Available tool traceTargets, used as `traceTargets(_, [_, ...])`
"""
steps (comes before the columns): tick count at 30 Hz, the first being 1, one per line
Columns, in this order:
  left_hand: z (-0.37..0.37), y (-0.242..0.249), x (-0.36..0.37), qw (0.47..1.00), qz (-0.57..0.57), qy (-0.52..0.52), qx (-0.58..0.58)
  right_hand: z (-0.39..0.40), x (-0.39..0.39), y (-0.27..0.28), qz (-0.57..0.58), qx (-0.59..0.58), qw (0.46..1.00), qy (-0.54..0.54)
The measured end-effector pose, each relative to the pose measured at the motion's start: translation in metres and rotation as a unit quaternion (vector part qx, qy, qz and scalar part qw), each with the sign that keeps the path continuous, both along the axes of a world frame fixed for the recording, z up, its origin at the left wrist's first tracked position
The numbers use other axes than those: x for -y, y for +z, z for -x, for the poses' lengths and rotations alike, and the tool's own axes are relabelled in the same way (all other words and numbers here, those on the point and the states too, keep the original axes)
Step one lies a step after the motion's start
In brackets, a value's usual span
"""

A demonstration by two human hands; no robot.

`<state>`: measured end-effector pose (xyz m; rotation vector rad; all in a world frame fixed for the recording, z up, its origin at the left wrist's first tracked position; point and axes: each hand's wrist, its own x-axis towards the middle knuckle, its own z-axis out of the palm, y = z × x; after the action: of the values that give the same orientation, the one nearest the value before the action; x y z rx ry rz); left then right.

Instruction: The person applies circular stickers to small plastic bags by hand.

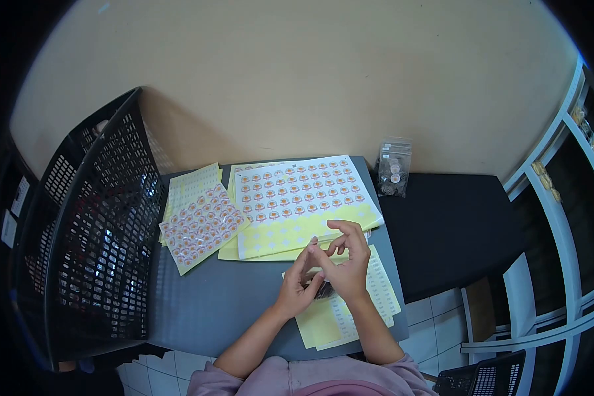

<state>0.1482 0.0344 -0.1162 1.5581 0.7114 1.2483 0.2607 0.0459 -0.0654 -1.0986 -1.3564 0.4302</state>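
Observation:
My left hand [299, 284] and my right hand [348, 262] meet over the front right part of the grey table. Between them is a small dark item in clear plastic [324, 289], partly hidden by my fingers. My left fingers are bent around it, their tips touching my right hand. On my right hand the thumb and a finger press near the left fingertips, while the other fingers are raised and curled. Yellow label sheets [381, 290] lie beneath my hands. Just beyond are large sheets of round stickers [297, 191], with a smaller sticker sheet [203, 228] to their left.
A tall black perforated basket [105, 231] stands at the left of the grey table [244, 303]. A clear bag of round items [394, 168] leans on the wall above a black surface [449, 224]. White shelving [567, 244] is at the right.

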Motion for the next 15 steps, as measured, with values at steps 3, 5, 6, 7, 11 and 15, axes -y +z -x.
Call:
traceTargets(3, [0.0,0.001,0.0,1.0,-0.013,-0.004,0.004,-0.001,0.0,0.002,-0.003,0.018,1.0,-0.015])
traceTargets(5, [0.0,0.006,0.001,0.998,0.036,-0.026,0.038,-0.008,-0.001,0.004,0.005,0.054,0.997,-0.056])
traceTargets(6, [0.001,0.008,0.001,0.993,0.084,-0.048,0.072,-0.011,-0.001,0.004,0.007,0.054,0.997,-0.057])
traceTargets(7, [0.002,0.008,0.0,0.993,0.085,-0.049,0.071,-0.015,-0.001,0.004,-0.004,0.076,0.994,-0.077])
traceTargets(11, [0.003,0.003,-0.005,0.993,0.064,-0.051,0.081,-0.024,-0.004,0.001,-0.008,0.077,0.989,-0.123])
traceTargets(15, [0.005,0.004,-0.012,0.984,0.085,0.007,0.16,-0.031,-0.005,-0.012,0.125,0.012,0.992,0.021])
